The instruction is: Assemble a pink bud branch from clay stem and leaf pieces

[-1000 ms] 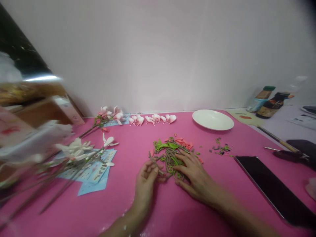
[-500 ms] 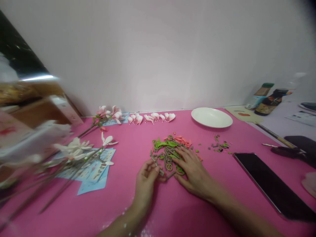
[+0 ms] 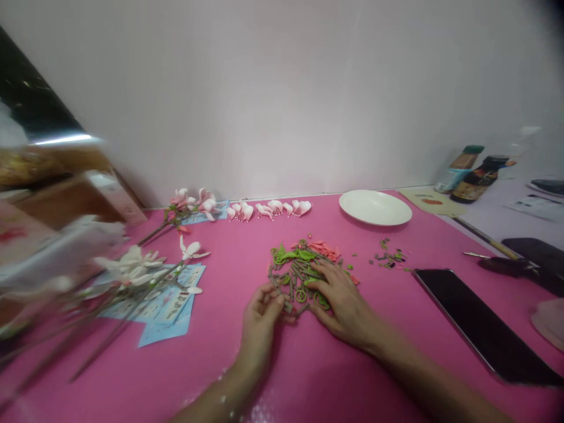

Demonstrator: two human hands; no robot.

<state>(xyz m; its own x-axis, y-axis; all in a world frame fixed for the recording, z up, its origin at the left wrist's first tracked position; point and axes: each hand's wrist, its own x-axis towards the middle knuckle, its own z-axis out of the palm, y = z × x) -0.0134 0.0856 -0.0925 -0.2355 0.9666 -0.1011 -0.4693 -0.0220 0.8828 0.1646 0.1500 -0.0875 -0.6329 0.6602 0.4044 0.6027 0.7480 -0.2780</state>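
A pile of small plastic pieces (image 3: 296,271), brown sticks with green and coral-pink parts, lies on the pink table in front of me. My left hand (image 3: 263,308) is closed at the near left of the pile, thumb and fingers pinching a small grey-brown stem piece (image 3: 288,307). Over the right side of the pile lies my right hand (image 3: 341,299), its fingers spread and touching the pieces. A loose brown stick (image 3: 302,309) sits between the two hands. Whether anything is under the right fingertips is hidden.
Behind the pile stand white-pink petals (image 3: 275,207) in a row and a white plate (image 3: 375,207). Artificial magnolia branches (image 3: 136,264) lie on blue cards at left. At right are a phone (image 3: 480,326), a dark-handled tool (image 3: 506,265), bottles (image 3: 478,179) and scattered bits (image 3: 390,257).
The view has shifted slightly, so things at right appear a little further left. Both hands stay nearly in place, the left still pinching the stem piece.
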